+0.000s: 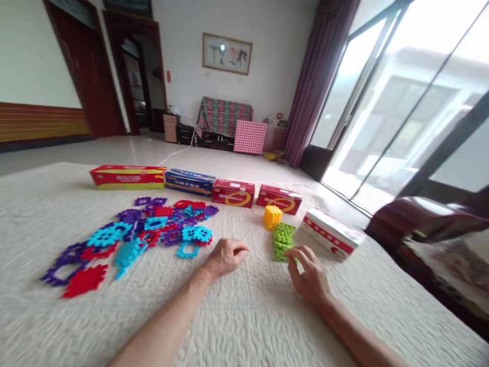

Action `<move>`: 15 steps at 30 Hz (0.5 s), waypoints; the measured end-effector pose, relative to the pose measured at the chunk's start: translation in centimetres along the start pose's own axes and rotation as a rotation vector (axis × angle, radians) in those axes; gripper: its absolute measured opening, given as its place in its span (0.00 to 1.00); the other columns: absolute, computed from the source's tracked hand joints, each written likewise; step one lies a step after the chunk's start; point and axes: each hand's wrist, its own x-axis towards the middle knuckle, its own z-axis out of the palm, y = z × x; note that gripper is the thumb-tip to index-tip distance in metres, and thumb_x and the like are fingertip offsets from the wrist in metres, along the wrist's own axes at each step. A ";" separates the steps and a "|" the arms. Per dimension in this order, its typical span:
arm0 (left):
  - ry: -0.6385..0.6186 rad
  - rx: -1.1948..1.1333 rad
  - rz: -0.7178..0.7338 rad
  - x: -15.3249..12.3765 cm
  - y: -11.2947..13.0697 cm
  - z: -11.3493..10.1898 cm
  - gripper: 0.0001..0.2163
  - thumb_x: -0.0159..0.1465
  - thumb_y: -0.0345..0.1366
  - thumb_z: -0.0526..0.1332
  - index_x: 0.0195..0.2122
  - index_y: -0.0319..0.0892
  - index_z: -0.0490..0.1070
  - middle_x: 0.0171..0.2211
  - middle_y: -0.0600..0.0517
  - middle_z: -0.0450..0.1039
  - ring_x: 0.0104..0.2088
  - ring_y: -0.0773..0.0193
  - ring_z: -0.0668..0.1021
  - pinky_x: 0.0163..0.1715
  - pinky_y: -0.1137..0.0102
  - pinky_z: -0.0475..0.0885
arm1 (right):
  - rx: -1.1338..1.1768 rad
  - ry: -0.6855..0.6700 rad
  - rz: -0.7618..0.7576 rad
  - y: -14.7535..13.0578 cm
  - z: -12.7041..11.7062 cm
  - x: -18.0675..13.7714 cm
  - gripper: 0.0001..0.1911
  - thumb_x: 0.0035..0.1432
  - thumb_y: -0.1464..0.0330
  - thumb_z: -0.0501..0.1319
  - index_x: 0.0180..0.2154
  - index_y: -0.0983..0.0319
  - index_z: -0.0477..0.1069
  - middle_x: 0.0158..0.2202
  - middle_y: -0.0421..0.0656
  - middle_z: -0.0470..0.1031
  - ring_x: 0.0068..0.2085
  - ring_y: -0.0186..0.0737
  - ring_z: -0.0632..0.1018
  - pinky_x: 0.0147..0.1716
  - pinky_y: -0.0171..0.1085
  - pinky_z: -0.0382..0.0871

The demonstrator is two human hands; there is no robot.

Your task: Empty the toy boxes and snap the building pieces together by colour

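Observation:
My right hand (308,272) rests on the cream quilted surface (237,316), its fingertips pinched on the near end of a stack of green toothed plastic tiles (282,240). A yellow stack of the same tiles (272,216) stands just behind the green one. My left hand (226,257) lies on the quilt with its fingers curled in, holding nothing I can see. To its left spreads a loose pile of flat tiles (153,229) in purple, cyan and red, with a red tile (86,281) nearest me.
Several printed cardboard boxes line the far edge: a red and yellow one (128,176), a blue one (190,182), two red ones (233,192), and a white and red box (330,233) right of the green stack. Dark wooden furniture (424,219) stands at right, glass doors beyond.

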 end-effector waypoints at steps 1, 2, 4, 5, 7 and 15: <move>-0.001 -0.004 -0.001 0.0 0.0 -0.1 0.09 0.58 0.29 0.57 0.30 0.42 0.78 0.29 0.53 0.79 0.30 0.67 0.78 0.32 0.75 0.68 | 0.012 0.029 0.057 0.2 0.0 0.0 0.07 0.57 0.75 0.54 0.35 0.59 0.68 0.33 0.42 0.73 0.35 0.39 0.75 0.34 0.36 0.70; -0.004 -0.008 -0.002 0.0 0.0 -0.1 0.09 0.59 0.29 0.57 0.30 0.42 0.78 0.28 0.53 0.79 0.29 0.67 0.78 0.31 0.75 0.68 | 0.024 0.059 0.113 0.5 0.0 0.1 0.07 0.56 0.75 0.54 0.35 0.59 0.68 0.34 0.42 0.73 0.35 0.39 0.75 0.33 0.36 0.70; -0.011 -0.008 -0.009 0.0 0.0 -0.2 0.09 0.59 0.30 0.57 0.30 0.42 0.78 0.28 0.53 0.79 0.30 0.67 0.77 0.31 0.75 0.67 | 0.053 0.103 0.198 0.9 0.0 0.2 0.07 0.56 0.74 0.54 0.35 0.59 0.67 0.34 0.42 0.73 0.35 0.39 0.75 0.33 0.36 0.70; -0.014 -0.004 -0.012 -0.1 0.1 -0.2 0.09 0.59 0.30 0.57 0.30 0.42 0.78 0.28 0.53 0.79 0.30 0.67 0.77 0.31 0.74 0.67 | 0.067 0.114 0.225 1.0 0.0 0.2 0.07 0.56 0.74 0.54 0.36 0.59 0.67 0.34 0.42 0.72 0.35 0.39 0.75 0.34 0.37 0.70; -0.020 0.009 -0.017 -0.1 0.1 -0.2 0.09 0.59 0.31 0.57 0.30 0.43 0.77 0.28 0.53 0.79 0.30 0.67 0.78 0.32 0.74 0.68 | 0.093 0.120 0.251 1.1 0.0 0.3 0.06 0.56 0.73 0.54 0.36 0.59 0.67 0.34 0.42 0.72 0.36 0.39 0.74 0.34 0.37 0.70; -0.007 0.041 -0.022 -0.2 -0.1 0.0 0.08 0.59 0.31 0.57 0.31 0.42 0.77 0.27 0.54 0.78 0.28 0.67 0.77 0.30 0.75 0.67 | 0.151 0.105 0.241 0.9 0.1 0.4 0.07 0.55 0.73 0.54 0.36 0.59 0.67 0.36 0.43 0.72 0.38 0.40 0.75 0.36 0.37 0.70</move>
